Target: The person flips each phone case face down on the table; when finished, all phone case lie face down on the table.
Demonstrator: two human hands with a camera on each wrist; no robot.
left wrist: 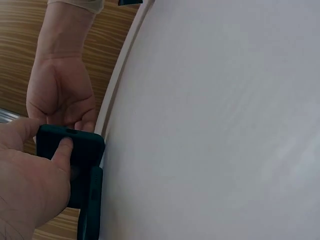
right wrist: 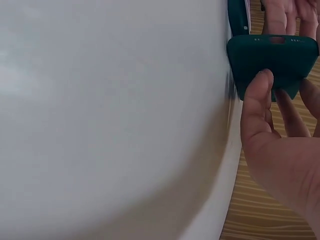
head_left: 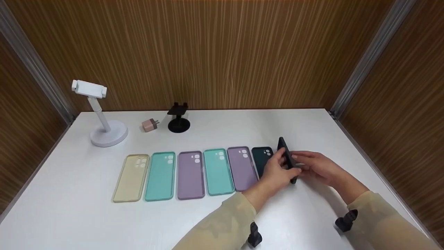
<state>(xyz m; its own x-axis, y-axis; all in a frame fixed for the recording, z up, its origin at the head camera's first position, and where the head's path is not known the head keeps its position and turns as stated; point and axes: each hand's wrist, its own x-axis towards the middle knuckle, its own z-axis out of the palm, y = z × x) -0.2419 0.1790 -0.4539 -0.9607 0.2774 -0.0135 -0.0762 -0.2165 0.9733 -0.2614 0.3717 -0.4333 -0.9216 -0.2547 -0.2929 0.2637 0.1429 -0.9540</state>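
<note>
A dark green phone case [head_left: 287, 160] stands tilted on its long edge between both hands, at the right end of a row of cases. My left hand [head_left: 277, 170] grips it from the left, thumb low on it and fingers along its side. From the right, my right hand [head_left: 317, 167] holds the same case. In the right wrist view the thumb [right wrist: 259, 92] lies against the case [right wrist: 272, 57], with other fingers at its far edge. Close by on the left lies another dark green phone case [head_left: 261, 158], partly hidden by the left hand.
Leftward along the row lie a purple case [head_left: 242, 168], a teal case [head_left: 219, 173], another purple case [head_left: 190, 177], another teal case [head_left: 160, 178] and a beige case [head_left: 130, 180]. Behind stand a white phone stand [head_left: 109, 133], a pink charger plug [head_left: 149, 125] and a black stand [head_left: 178, 125].
</note>
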